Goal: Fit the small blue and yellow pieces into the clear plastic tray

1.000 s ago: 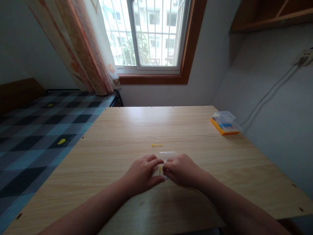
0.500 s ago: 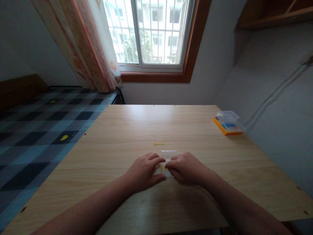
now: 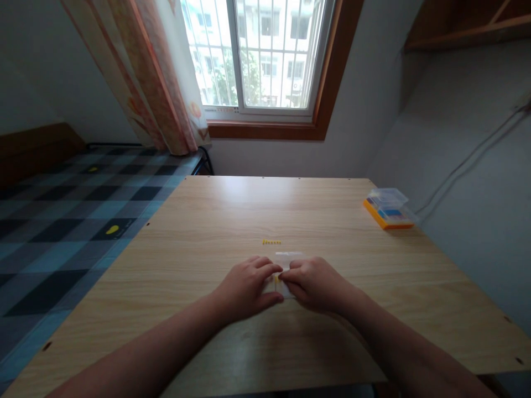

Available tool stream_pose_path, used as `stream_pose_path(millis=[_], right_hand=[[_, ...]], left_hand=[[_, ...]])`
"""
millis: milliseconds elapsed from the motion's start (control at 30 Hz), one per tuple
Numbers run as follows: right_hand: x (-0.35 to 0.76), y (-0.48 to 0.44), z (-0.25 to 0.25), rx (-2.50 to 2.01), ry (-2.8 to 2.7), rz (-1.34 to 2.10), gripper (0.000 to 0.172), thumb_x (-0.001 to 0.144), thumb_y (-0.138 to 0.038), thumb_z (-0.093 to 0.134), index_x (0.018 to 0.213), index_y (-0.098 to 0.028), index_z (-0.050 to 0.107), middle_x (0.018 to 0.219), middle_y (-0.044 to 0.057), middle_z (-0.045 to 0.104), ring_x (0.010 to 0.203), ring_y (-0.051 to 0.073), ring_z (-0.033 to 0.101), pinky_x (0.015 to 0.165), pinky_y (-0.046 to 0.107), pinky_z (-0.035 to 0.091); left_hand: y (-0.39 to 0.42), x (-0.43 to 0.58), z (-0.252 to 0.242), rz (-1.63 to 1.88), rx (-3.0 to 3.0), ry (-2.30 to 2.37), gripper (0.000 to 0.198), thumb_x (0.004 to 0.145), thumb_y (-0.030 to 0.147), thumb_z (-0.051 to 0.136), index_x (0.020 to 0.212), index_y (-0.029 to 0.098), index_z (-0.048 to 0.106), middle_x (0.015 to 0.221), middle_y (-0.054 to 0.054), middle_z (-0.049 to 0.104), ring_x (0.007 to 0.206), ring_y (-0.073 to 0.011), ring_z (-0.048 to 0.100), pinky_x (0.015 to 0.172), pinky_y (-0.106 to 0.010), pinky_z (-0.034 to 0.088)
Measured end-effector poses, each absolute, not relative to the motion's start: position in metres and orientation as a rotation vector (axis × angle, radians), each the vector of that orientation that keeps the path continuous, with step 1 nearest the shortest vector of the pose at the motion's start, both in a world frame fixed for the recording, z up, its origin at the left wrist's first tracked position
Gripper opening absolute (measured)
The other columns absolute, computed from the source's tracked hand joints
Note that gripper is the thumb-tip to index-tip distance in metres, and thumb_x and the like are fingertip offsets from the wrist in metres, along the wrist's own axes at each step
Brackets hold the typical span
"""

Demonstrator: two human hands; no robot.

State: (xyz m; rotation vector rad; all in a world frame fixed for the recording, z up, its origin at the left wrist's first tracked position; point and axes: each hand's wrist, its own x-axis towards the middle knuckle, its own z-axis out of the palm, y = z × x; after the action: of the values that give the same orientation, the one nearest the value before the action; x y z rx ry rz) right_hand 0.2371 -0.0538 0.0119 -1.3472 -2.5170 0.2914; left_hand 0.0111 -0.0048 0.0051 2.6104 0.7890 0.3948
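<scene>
A small clear plastic box (image 3: pixel 289 290) lies on the table between my hands, its clear lid (image 3: pixel 289 256) tipped back on the far side. My left hand (image 3: pixel 251 287) grips the left side of the box, thumb at the near edge and fingers at the far edge. Thumb and forefinger of my right hand (image 3: pixel 313 283) are pinched over the box's middle, at a small yellow piece (image 3: pixel 277 279). The piece is too small to name, and the fingertips partly hide it. Beyond the box, several similar small yellow pieces (image 3: pixel 271 242) form a short row.
An orange-based case (image 3: pixel 388 225) with a clear raised lid and blue contents stands at the right edge of the wooden table (image 3: pixel 199 232). To the left is a bed with a checked cover (image 3: pixel 78 215). A window (image 3: pixel 274 55) and curtain (image 3: pixel 166 94) are ahead.
My right fingertips have moved slightly left and away from me with the small yellow piece, towards the piece near the box's middle. My left hand keeps its hold. The view has shifted slightly.
</scene>
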Motion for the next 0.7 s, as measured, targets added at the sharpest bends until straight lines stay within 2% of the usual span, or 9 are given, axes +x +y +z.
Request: stream_pose_path(millis=[700], right_hand=[[0.2332,-0.0545,0.0127,-1.4,-2.531,0.298,0.014,0.09,-0.019,0.063,0.078,-0.018,0.07,0.079,0.001,0.071,0.062,0.011,0.052,0.061,0.028,0.025]], left_hand=[[-0.0048,0.0124,0.005,0.386,2.624,0.806,0.046,0.085,0.047,0.078,0.122,0.02,0.067,0.119,-0.009,0.071,0.109,-0.0298,0.067,0.092,-0.042,0.055]])
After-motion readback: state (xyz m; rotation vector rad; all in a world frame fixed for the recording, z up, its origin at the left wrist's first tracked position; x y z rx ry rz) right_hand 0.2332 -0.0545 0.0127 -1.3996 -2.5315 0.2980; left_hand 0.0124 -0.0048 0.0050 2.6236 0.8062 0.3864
